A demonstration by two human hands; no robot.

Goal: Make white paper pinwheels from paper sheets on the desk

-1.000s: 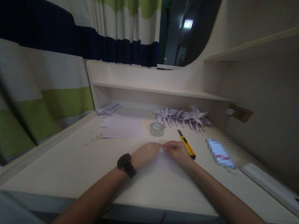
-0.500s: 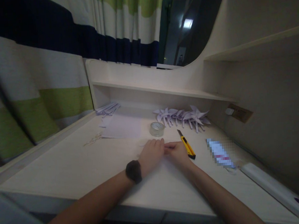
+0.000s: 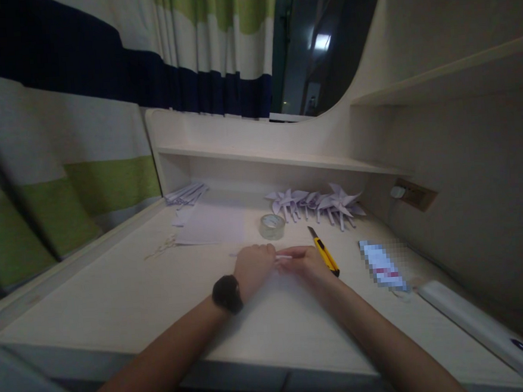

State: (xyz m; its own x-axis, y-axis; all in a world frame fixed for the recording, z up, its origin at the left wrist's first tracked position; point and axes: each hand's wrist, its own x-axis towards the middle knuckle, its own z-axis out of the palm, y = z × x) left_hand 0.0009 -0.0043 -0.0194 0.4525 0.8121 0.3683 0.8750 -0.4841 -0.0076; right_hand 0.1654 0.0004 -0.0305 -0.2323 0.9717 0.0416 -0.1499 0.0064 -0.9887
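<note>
1. At the far left of the desk (image 3: 116,290), a bundle of cut slips (image 3: 185,193) lies under the shelf, with flat sheets (image 3: 212,226) just in front of it. Neither has moved over the last second.

2. The left hand (image 3: 252,263), with a dark watch (image 3: 227,294) on its wrist, has changed most. A second ago only its fingertips met the right hand's. Then it slid rightward and went flat. Now its fingers are curled down, knuckles up, closed over the paper strip (image 3: 283,256).

3. The paper strip lies on the desk between the two hands. A short white length shows in the gap, and a tip seems to stick out at the left hand's far side. We judge that the grip has passed from a point pinch to a hold along more of the strip's length.

4. The right hand (image 3: 305,263) has barely moved. Its fingertips are drawn together on the strip's right part.

5. Behind the hands stands a tape roll (image 3: 271,226). Just beside the right hand lies a yellow utility knife (image 3: 326,256), untouched. Further back right, the paper pinwheels (image 3: 318,203) lie as they did.
</note>
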